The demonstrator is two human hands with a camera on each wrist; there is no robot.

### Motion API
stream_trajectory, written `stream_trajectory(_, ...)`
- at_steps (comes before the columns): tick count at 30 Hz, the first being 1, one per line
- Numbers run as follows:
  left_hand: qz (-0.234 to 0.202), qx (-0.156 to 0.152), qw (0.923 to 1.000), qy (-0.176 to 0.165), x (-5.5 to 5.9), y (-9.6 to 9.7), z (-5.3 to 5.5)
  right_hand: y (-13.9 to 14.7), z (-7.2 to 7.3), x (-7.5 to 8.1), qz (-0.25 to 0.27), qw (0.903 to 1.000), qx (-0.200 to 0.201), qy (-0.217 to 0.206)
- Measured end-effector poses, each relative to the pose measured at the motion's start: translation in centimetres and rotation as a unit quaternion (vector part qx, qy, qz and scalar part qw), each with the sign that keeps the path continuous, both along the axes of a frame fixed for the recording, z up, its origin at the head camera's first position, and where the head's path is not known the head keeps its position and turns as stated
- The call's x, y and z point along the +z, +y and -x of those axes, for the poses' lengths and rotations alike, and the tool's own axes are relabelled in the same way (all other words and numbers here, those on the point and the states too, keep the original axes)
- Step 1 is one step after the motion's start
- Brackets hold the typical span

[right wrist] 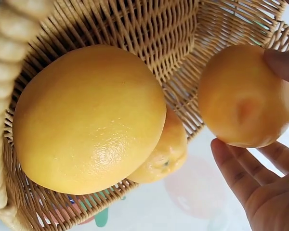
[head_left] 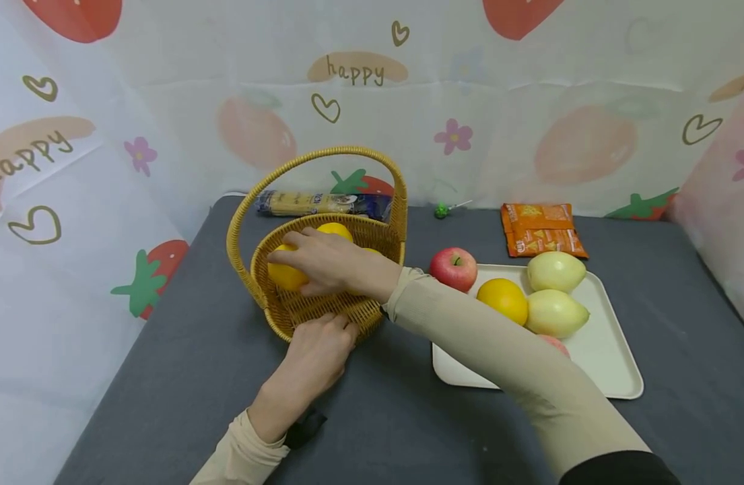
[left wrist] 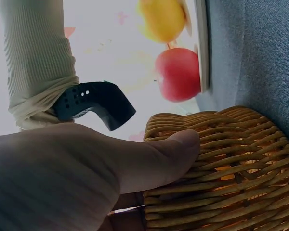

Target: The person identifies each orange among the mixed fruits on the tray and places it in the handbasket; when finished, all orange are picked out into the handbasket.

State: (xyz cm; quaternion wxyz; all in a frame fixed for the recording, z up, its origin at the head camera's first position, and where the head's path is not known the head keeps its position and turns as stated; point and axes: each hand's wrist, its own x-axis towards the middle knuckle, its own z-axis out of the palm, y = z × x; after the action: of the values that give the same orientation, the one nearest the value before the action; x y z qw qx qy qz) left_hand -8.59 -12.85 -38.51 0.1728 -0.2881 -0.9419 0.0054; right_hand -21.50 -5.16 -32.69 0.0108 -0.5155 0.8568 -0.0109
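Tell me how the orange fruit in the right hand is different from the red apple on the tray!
The orange fruit is yellow-orange, while the apple is red. The right hand holds the orange fruit, but no hand touches the apple, which sits on the tray. Both are roundish.

Soft, even light leaves faint shadows on the tablecloth. The left wrist view overexposes the backdrop and dims the left hand; the right shows glare on the large yellow fruit and a blurred basket handle.

Round orange in fingers; wicker basket upright.
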Motion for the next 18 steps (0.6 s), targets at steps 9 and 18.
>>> stream_trajectory(9,0.003,-0.001,1.0000,-0.002,0.0,0.0,0.0,-0.3,0.3,-0.3,-0.026,0.9996,0.006,-0.002)
stream_trajectory(18,-0.002,-0.003,1.0000,-0.005,-0.1,0.0,0.0,-0.1,0.3,-1.1,-0.041,0.9989,-0.011,0.020)
